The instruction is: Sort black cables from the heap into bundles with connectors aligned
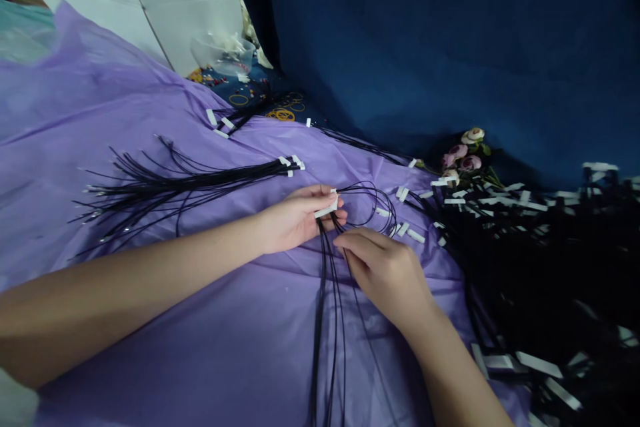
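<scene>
My left hand [295, 217] pinches a small bunch of thin black cords [330, 293] by their white tags [327, 208]; the cords trail down toward me over the purple sheet [100, 133]. My right hand [383, 270] rests just right of the bunch, fingertips touching the cords below the tags. Loops of black cord [373, 203] curl just beyond both hands.
A fanned bundle of black cords [165, 183] lies to the left. A big heap of tagged black cords [545, 260] fills the right. Pink artificial flowers [463, 157], yellow rubber bands [283, 113] and a clear plastic bowl [223, 53] sit at the back by a dark blue cloth.
</scene>
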### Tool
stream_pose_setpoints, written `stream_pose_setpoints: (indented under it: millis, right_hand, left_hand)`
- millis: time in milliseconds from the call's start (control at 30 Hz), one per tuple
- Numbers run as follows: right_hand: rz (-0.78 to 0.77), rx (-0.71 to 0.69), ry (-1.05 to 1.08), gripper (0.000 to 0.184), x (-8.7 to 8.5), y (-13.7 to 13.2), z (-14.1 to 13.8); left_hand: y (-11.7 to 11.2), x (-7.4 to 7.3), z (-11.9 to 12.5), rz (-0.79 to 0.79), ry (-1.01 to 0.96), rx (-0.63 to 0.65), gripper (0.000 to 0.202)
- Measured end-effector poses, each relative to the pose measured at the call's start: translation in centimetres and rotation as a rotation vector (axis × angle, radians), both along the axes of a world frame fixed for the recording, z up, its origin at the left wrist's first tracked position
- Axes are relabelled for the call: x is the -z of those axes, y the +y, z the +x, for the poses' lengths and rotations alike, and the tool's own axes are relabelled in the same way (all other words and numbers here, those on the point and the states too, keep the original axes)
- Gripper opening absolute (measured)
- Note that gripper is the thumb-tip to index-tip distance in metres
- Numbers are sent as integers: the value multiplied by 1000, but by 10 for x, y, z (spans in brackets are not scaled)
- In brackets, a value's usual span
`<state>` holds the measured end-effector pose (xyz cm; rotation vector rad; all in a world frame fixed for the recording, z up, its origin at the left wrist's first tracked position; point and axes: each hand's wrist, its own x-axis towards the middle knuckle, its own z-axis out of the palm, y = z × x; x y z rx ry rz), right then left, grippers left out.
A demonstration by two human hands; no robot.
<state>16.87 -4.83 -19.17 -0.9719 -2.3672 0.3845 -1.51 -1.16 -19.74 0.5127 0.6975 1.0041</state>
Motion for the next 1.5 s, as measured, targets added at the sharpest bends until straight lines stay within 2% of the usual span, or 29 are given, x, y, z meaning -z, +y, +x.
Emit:
stream_pose_setpoints:
  millis: [133,333,500,667,867,933,1033,1133,1200,1267,1333,1500]
  right_hand:
    - [-115,-15,195,17,-5,2,-1]
    - [-476,238,739,7,-5,6,-4]
    - [-597,333,1231,15,-13,12,-2]
    - [-711,241,1578,24,-24,16,4]
    - [-819,152,1712,25,-29,17,11]
    - [-866,115,1689,23,-30,15,12]
    - [-902,124,1497,20,-31,12,11]
    - [-862,218,1278,18,-29,11,9]
    - [-814,272,1211,16,-27,10,8]
    - [-749,270,1178,12,-26,10,9]
    - [-676,220,1058,9,-25,7,11]
    - [-647,-97,347,6,-25,-3,8]
  left_hand:
    - [0,0,1,11,4,9,6]
    - [0,2,2,34,-7,18,6]
    - [-1,2,1,21,0,48,10]
    - [0,4,0,25,-7,58,11]
    - [-1,6,0,34,-6,61,11]
    - [-1,6,0,36,2,60,12]
    - [-2,3,0,40,17,74,13]
    - [-2,1,0,43,36,86,15]
    - [-2,1,0,53,43,87,15]
    - [-3,1,0,65,47,92,14]
    - [-3,2,-1,72,56,99,12]
    - [-4,3,-1,89,94,122,9]
